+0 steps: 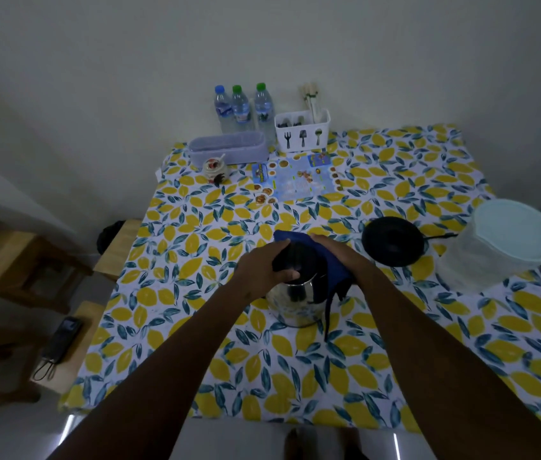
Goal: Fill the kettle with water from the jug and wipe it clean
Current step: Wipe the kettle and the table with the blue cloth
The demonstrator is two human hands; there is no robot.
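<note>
A shiny steel kettle (295,303) with a black lid stands on the lemon-print tablecloth (395,360), off its base. My left hand (262,270) grips the kettle's black top from the left. My right hand (335,252) presses a dark blue cloth (302,239) against the kettle's far right side; part of the cloth hangs down beside it. The kettle's round black base (392,242) lies to the right with its cord. A big translucent jug (501,244) with a white lid stands at the right edge.
At the back by the wall stand three water bottles (241,109), a white cutlery holder (302,131), a grey tray (227,147), a small jar (215,167) and a printed menu (295,179). Wooden stools (73,340) stand left of the table, one bearing a dark device.
</note>
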